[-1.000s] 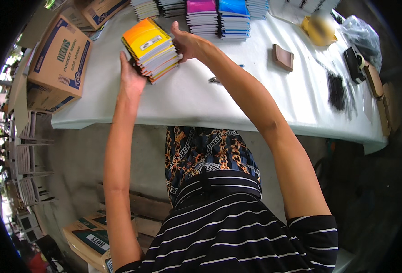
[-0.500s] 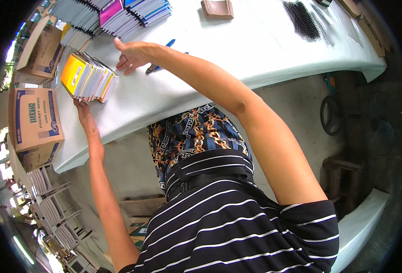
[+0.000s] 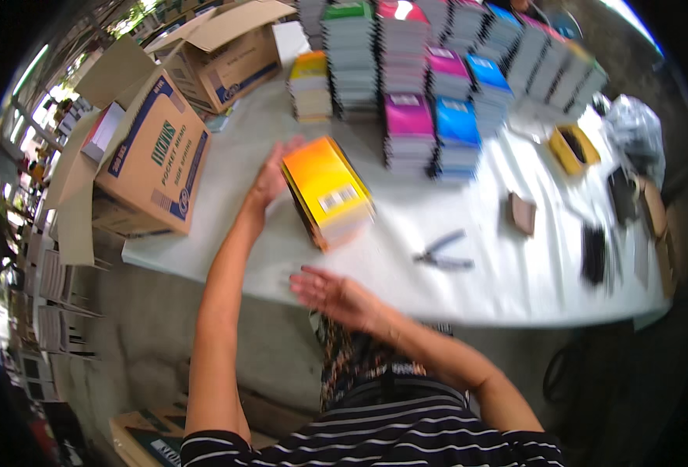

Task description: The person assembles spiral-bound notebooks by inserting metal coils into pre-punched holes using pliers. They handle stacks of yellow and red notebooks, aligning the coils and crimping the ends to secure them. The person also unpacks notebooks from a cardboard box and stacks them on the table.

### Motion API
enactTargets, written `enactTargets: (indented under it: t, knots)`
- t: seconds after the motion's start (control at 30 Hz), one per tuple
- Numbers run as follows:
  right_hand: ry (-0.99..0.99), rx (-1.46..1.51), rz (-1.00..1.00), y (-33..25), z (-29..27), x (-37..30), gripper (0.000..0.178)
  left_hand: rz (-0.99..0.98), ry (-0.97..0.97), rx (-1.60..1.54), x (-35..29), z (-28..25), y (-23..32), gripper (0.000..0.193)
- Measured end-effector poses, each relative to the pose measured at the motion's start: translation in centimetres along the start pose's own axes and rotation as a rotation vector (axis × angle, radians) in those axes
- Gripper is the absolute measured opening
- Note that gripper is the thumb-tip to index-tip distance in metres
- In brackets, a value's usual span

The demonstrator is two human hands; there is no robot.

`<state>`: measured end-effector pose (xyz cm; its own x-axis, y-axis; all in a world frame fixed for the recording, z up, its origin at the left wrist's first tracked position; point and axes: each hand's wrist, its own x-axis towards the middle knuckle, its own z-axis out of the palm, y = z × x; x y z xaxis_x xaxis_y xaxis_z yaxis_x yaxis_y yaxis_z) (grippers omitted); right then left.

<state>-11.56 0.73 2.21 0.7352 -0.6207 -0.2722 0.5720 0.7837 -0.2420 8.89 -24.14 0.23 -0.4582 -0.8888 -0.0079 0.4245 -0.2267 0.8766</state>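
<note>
A stack of small memo pads (image 3: 324, 187) with a yellow-orange cover on top stands on the white-covered table, slightly blurred. My left hand (image 3: 272, 177) lies flat against the stack's left side, fingers stretched out; part of them is hidden behind it. Just in front of the stack, my right hand (image 3: 336, 297) is open at the table's near edge, palm turned up and fingers apart. It holds nothing and does not touch the pads. To the right lie pliers (image 3: 445, 257) with blue handles, their jaws pointing left.
Open cardboard cartons (image 3: 157, 156) stand at the left. Along the back are stacks of coil-bound pads, with magenta (image 3: 408, 117), blue (image 3: 458, 124) and green (image 3: 347, 12) covers. A brown block (image 3: 522, 214), a yellow container (image 3: 573, 149) and dark wire coils (image 3: 593, 255) sit at the right.
The view has swung toward the left and back of the table. My right hand has moved from the stack's far right side to its near side. My left hand is now along the stack's left side.
</note>
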Motion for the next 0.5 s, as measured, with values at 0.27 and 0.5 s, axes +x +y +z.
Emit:
enactTargets:
  t: [0.27,0.5]
  knots:
    - [0.179,0.491,-0.168,-0.4,3.1,3.1,0.062,-0.648,-0.641,0.243,7.9,4.9,1.7,0.063]
    - [0.202,0.263,-0.255,-1.9,2.7,1.1,0.043,-0.638,-0.711,0.493,7.9,3.1,0.8,0.045]
